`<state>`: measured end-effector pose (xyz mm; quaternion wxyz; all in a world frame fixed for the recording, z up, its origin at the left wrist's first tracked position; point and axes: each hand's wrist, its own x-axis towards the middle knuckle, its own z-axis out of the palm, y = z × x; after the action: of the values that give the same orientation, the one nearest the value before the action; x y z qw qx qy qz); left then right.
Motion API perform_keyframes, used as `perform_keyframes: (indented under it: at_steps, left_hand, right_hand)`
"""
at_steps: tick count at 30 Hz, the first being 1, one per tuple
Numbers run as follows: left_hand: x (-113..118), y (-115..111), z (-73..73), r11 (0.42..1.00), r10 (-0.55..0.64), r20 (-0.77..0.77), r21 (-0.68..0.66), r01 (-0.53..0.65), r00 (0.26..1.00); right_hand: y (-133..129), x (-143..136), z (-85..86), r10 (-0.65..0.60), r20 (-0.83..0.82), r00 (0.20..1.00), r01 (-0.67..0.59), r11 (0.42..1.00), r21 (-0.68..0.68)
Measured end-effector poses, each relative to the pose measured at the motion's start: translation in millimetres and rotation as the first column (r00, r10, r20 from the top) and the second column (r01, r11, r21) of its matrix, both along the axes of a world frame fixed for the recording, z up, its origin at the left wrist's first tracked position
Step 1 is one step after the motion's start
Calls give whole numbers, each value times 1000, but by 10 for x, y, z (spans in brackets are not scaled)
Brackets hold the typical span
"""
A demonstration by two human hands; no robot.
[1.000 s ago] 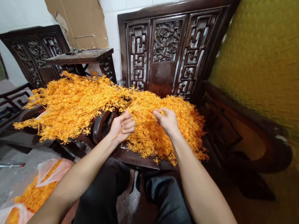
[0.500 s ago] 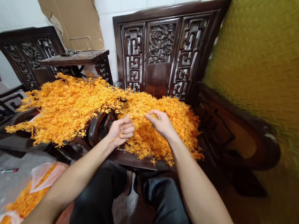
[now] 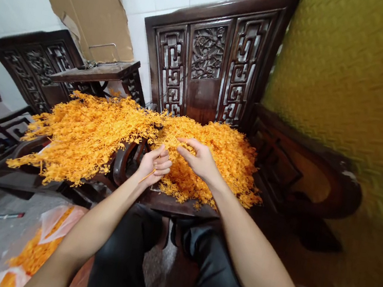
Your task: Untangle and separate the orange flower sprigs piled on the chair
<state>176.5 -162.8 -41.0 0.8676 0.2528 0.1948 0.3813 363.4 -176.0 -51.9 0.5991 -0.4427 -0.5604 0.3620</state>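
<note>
A dark, carved wooden chair (image 3: 202, 100) bears a heap of bright orange, plastic-looking flower sprays (image 3: 228, 157). Over it, the right hand (image 3: 202, 160) has thumb and fingers parted; just leftward, the left hand (image 3: 156, 164) curls around a thin orange stem (image 3: 147, 175) slanting up toward the right.

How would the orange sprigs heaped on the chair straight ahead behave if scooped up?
The orange sprigs would probably snag and lift in clumps, given their tangled, branching tips. They are likely light for their bulk, being thin and loosely heaped.
</note>
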Motion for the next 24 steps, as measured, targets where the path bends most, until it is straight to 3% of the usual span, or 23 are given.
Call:
perform_keyframes:
  at_steps: [2,4,5,7,10,12,19,24]
  left_hand:
    - [-11,-15,10,1000,12,-4,-4,-12,1000]
    - [-50,-24,14,1000,21,-2,-8,-21,1000]
    - [-71,-25,13,1000,24,-1,-10,-24,1000]
    - [-101,-23,6,1000,18,3,-14,-18,1000]
    - [-100,-17,-7,1000,-15,27,-20,16,1000]
    - [-80,-15,-14,998,-52,41,-30,53,998]
    - [-3,55,-58,999,-27,79,-39,30,997]
    - [18,116,-53,999,30,67,-14,-29,997]
  right_hand:
    - [101,57,7,-194,-21,981,195,979,67]
    - [192,188,-27,-362,-209,908,365,931,-27]
    - [216,250,-50,-381,-303,873,368,924,-103]
    - [210,314,-94,-308,-405,861,249,949,-191]
    - [143,245,-135,-120,-378,918,36,975,-221]
    - [141,169,-155,-47,-356,933,-43,970,-240]
    - [309,149,-261,-119,-345,931,-22,925,-379]
    - [113,-6,-169,266,-296,917,-359,875,-325]
